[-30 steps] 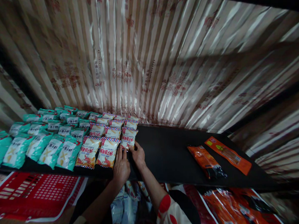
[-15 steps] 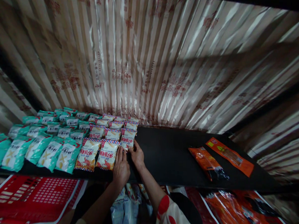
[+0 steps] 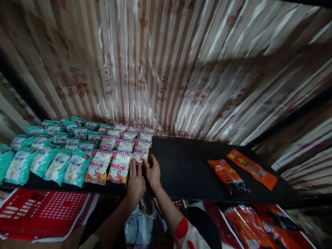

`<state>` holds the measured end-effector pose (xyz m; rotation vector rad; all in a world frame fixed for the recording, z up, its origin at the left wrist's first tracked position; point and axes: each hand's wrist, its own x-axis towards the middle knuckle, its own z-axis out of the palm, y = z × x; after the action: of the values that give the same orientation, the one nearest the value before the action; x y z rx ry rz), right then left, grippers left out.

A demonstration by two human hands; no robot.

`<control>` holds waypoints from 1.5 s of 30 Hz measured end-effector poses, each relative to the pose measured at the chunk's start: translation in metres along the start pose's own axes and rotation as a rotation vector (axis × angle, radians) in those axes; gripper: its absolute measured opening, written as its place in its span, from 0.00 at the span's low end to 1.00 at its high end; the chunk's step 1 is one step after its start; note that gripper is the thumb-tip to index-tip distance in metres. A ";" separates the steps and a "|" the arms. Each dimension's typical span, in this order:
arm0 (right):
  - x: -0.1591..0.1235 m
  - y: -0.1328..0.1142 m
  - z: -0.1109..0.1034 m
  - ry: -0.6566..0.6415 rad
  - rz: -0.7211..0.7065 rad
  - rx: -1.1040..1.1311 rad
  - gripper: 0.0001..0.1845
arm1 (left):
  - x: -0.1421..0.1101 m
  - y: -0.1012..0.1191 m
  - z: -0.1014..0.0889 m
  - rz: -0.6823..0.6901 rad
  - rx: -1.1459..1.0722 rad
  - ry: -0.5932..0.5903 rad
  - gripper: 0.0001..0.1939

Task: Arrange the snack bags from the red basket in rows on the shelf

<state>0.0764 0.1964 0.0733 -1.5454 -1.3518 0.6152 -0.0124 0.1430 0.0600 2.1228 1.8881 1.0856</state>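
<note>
My left hand (image 3: 136, 183) lies with its fingers stretched forward, the fingertips at the lower right edge of a front snack bag (image 3: 119, 168) with a striped red, white and blue top. Beside it, my right hand (image 3: 153, 173) has thumb and forefinger apart, close to the lower right corner of another snack bag (image 3: 141, 151) of the same kind. That bag stands one row back, at the right end of its group. Neither hand is wrapped round a bag. The right hand's fingertips are partly hard to make out.
Teal snack bags (image 3: 75, 167) stand in rows to the left. On the black shelf (image 3: 184, 167) at right lie an orange packet (image 3: 227, 176) and a flat orange packet (image 3: 251, 168). A red basket (image 3: 60, 206) and more orange packets (image 3: 251, 227) are below. Striped sheeting (image 3: 158, 66) hangs behind.
My right hand has drawn slightly back from the side of the rear bag to its lower corner. The left hand remains by the bags. The view has shifted slightly.
</note>
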 end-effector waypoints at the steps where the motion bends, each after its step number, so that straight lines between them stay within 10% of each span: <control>1: -0.005 0.001 -0.002 0.011 0.002 0.012 0.28 | -0.001 0.001 -0.001 0.004 -0.006 -0.004 0.31; 17: -0.118 0.007 -0.049 -0.042 -0.082 0.109 0.15 | -0.093 0.022 -0.031 0.187 -0.116 -0.113 0.16; 27: -0.144 0.032 -0.050 -0.142 -0.161 -0.248 0.18 | -0.141 -0.028 0.006 -0.111 0.104 -0.118 0.24; 36: -0.175 0.089 -0.049 -0.280 0.015 -0.464 0.22 | -0.159 -0.028 0.014 -0.056 0.112 -0.401 0.29; 45: -0.175 0.089 -0.056 -0.374 -0.008 -0.402 0.16 | -0.160 -0.008 -0.003 -0.053 0.076 -0.765 0.32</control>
<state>0.1199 0.0197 -0.0195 -1.8005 -1.8502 0.6796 -0.0169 0.0002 -0.0115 2.0703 1.5895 0.1239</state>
